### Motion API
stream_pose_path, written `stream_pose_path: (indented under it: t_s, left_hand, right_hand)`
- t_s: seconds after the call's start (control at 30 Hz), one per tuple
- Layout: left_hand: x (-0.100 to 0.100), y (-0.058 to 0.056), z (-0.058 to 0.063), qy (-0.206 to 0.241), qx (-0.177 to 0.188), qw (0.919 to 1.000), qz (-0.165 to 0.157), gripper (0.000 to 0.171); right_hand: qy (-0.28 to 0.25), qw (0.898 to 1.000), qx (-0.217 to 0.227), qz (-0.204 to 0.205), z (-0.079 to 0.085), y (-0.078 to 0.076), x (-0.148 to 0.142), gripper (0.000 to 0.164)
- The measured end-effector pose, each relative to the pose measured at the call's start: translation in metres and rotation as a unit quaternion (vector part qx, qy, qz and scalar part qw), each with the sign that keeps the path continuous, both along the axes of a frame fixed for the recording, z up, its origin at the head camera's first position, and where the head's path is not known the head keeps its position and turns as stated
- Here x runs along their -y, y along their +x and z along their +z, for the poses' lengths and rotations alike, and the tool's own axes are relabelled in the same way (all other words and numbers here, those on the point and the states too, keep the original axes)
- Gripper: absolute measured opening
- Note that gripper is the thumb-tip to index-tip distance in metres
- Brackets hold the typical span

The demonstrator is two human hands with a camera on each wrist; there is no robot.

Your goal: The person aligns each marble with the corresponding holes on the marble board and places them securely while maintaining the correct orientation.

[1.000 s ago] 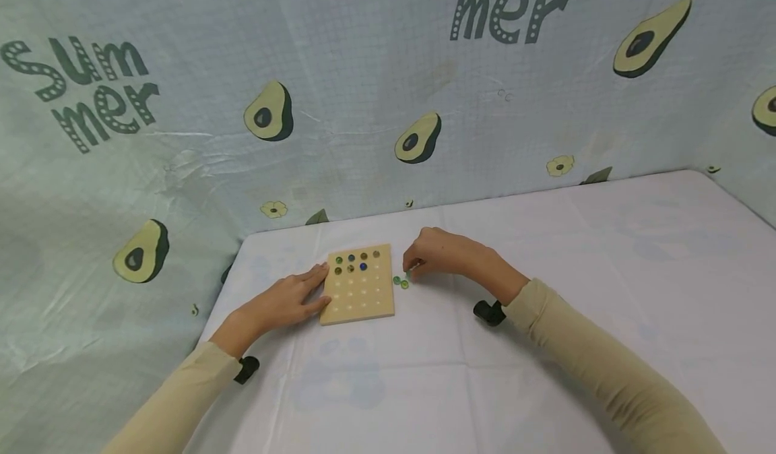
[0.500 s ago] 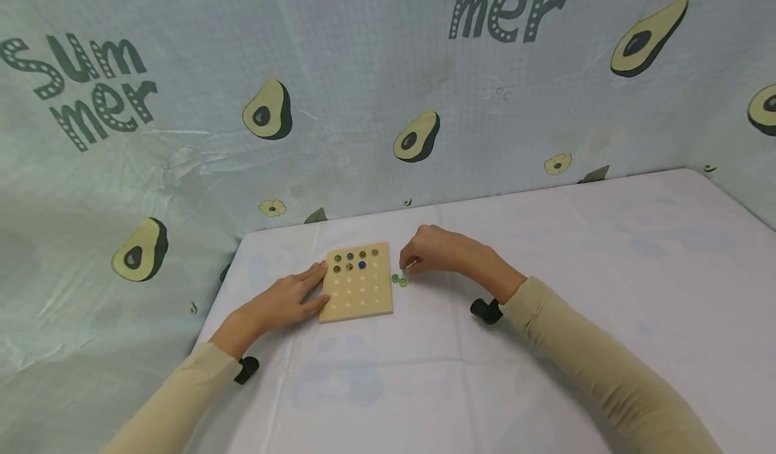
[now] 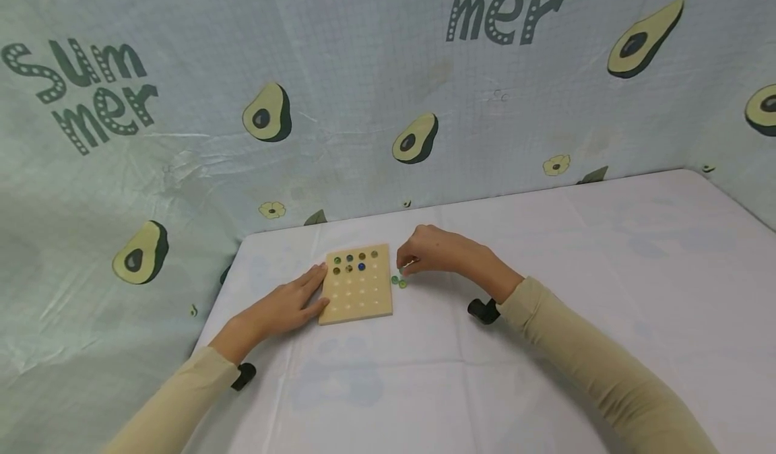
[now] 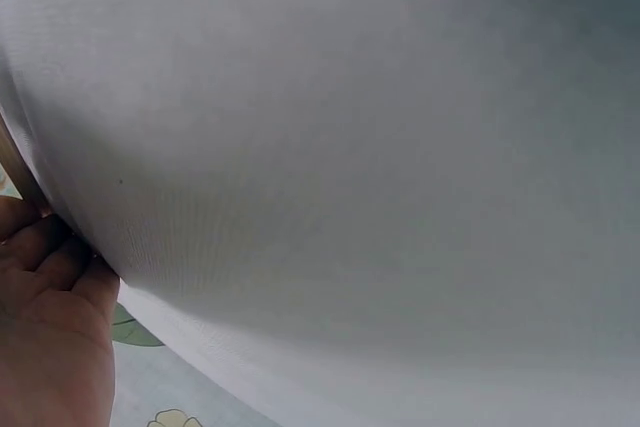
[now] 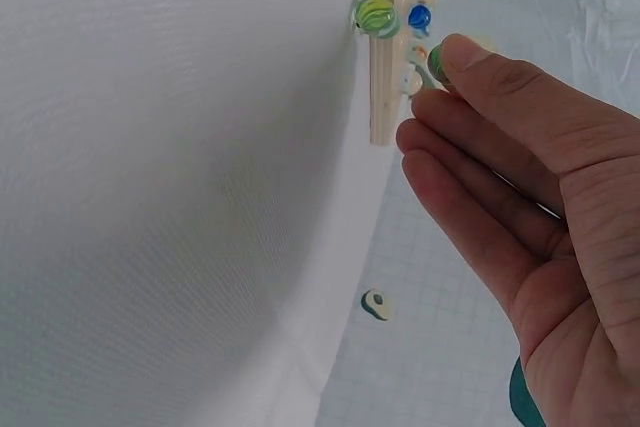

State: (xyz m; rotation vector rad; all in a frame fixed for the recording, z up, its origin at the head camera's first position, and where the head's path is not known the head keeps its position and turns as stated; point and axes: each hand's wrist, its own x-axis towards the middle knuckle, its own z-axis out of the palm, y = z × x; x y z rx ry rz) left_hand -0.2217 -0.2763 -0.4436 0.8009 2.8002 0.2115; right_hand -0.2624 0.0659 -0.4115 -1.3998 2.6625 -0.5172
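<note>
A light wooden board with rows of shallow dimples lies on the table. Several glass marbles sit in its two far rows. My left hand rests at the board's left edge, fingers and thumb extended onto it; the left wrist view shows only part of that hand. Just right of the board, my right hand pinches a green marble between thumb and fingertip. Below these fingers, two green marbles lie close together on the cloth; one green-yellow marble shows near the board's side in the right wrist view.
A white cloth covers the table. Behind it and to the left hangs a pale curtain printed with avocados and lettering. Dark wrist devices sit under both forearms.
My right hand has shifted slightly left toward the board with the pinched marble. The left hand and the board stay in place; the head view sways a little.
</note>
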Motion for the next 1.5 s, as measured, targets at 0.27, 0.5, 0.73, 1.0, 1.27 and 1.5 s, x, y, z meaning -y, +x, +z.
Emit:
stream_pose_path:
  t_s: [0.27, 0.5, 0.73, 1.0, 1.27, 1.5]
  left_hand:
    - [0.002, -0.001, -0.002, -0.006, -0.003, 1.0000, -0.002, 0.077]
    - [0.000, 0.001, 0.001, -0.013, -0.010, 0.9999, -0.004, 0.076]
    - [0.001, 0.001, 0.003, -0.008, -0.017, 0.9998, -0.006, 0.074]
    - [0.001, -0.001, 0.000, -0.004, -0.013, 0.9999, -0.006, 0.075]
    - [-0.002, -0.004, 0.006, 0.000, -0.009, 0.9997, -0.022, 0.073]
    - [0.000, -0.005, 0.005, -0.009, -0.009, 0.9996, -0.025, 0.072]
  right_hand:
    - [-0.007, 1.000, 0.012, -0.004, -0.002, -0.003, 0.004, 0.014]
    - [-0.004, 1.000, 0.015, -0.019, -0.002, -0.008, 0.010, 0.014]
    - [-0.035, 0.999, 0.004, -0.010, -0.005, -0.014, 0.019, 0.014]
    - [-0.055, 0.998, 0.011, -0.008, -0.009, -0.022, 0.028, 0.017]
    - [-0.069, 0.996, 0.026, -0.042, -0.011, -0.027, 0.032, 0.018]
    - [-0.080, 0.994, 0.048, -0.058, -0.016, -0.030, 0.036, 0.018]
